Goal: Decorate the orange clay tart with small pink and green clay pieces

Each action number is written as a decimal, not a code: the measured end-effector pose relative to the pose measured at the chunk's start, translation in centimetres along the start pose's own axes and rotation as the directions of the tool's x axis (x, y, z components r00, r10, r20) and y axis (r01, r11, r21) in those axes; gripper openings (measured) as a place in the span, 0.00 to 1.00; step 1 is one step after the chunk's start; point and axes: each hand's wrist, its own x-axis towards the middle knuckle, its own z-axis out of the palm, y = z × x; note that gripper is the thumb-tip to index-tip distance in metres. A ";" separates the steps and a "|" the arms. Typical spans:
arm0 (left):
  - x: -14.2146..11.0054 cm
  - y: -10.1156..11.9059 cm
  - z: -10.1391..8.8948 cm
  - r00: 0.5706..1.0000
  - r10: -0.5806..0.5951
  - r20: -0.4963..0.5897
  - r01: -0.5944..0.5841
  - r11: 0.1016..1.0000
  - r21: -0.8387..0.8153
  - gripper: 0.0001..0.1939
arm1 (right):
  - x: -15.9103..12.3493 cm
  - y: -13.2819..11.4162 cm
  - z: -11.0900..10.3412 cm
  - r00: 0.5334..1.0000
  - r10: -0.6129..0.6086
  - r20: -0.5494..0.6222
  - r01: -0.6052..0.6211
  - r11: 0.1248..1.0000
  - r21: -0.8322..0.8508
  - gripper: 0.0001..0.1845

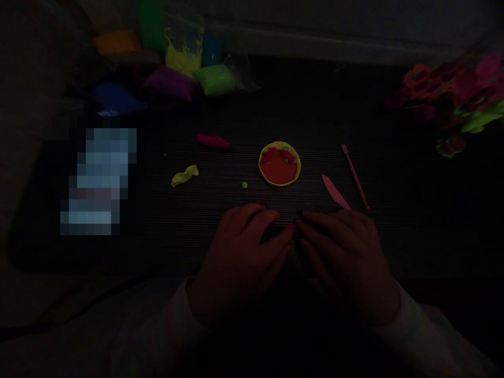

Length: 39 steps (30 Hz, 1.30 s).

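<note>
Low in the middle of the dim head view, my left hand (pixel 246 252) has its fingers closed on a tiny piece of pink modelling clay (pixel 291 227). The fingertips of my right hand (pixel 344 252) are drawn together and meet the left hand's fingertips at that piece, most of which is hidden. Just beyond the hands lies a round red clay disc (pixel 279 172) with a yellow rim, decorated along its far side with small red and green bits. A little green clay ball (pixel 244 185) rests to the left of the disc.
Left of the disc are a red clay roll (pixel 212 141) and a yellow clay strip (pixel 185 176). A pink clay knife (pixel 336 192) and thin pink tool (pixel 355 176) lie right. Bagged clay (pixel 216 80), a blurred-out screen (pixel 100 178) and colourful clay pieces (pixel 452 89) surround them.
</note>
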 end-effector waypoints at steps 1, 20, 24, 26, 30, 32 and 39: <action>0.0 0.0 0.0 1.000 0.001 0.002 -0.001 1.000 0.001 0.13 | -0.1 -0.1 0.0 1.000 -0.005 0.002 0.005 1.000 -0.003 0.13; -0.6 0.1 -0.2 1.000 0.014 -0.013 -0.014 1.000 -0.001 0.12 | -0.4 -0.8 0.4 0.999 -0.033 -0.007 0.033 0.999 0.009 0.14; -0.6 0.1 -0.2 1.000 0.013 -0.007 -0.013 1.000 -0.010 0.12 | -0.5 -1.0 0.3 0.999 -0.034 0.005 0.034 0.999 0.040 0.15; -0.6 0.1 -0.2 1.000 0.014 -0.009 -0.014 1.000 -0.008 0.12 | -0.5 -1.0 0.2 0.999 -0.032 0.006 0.032 0.998 0.050 0.15; -0.5 0.2 -0.2 1.000 0.010 -0.015 -0.010 1.000 -0.002 0.13 | -0.6 -0.9 0.2 1.000 -0.002 -0.002 0.002 1.000 0.029 0.14; -0.5 0.2 -0.2 1.000 0.011 -0.021 -0.011 1.000 0.000 0.12 | -0.6 -0.9 0.3 1.000 0.003 0.002 -0.003 1.000 0.019 0.13; -0.8 0.2 -0.3 0.999 0.026 -0.026 -0.026 1.000 0.013 0.13 | -0.6 -0.9 0.4 1.000 -0.010 -0.005 0.010 1.000 0.006 0.13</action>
